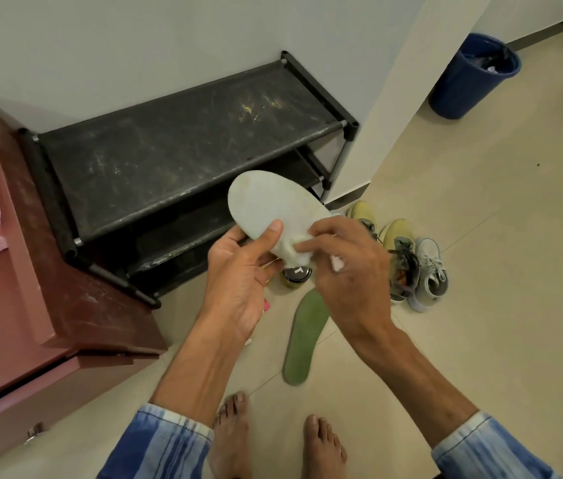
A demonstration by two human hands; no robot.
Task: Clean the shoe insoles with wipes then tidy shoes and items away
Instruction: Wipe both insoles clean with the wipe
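Left hand (242,271) raised palm-up, thumb on top and fingers under, gripping the pale insole (266,202) above the shoe rack (186,143). Right hand (349,267), palm down, fingers curled, pinches a white wipe (338,262) against the insole's near end. Green insole (304,337) lies on the floor.

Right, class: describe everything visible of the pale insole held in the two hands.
The pale grey-green, foam-like insole, faintly yellow-stained, is flat with a rounded toe end pointing away towards the black shoe rack. It is held off the floor: the left hand grips its narrower part, thumb on top, while the right hand presses a white wipe against it.
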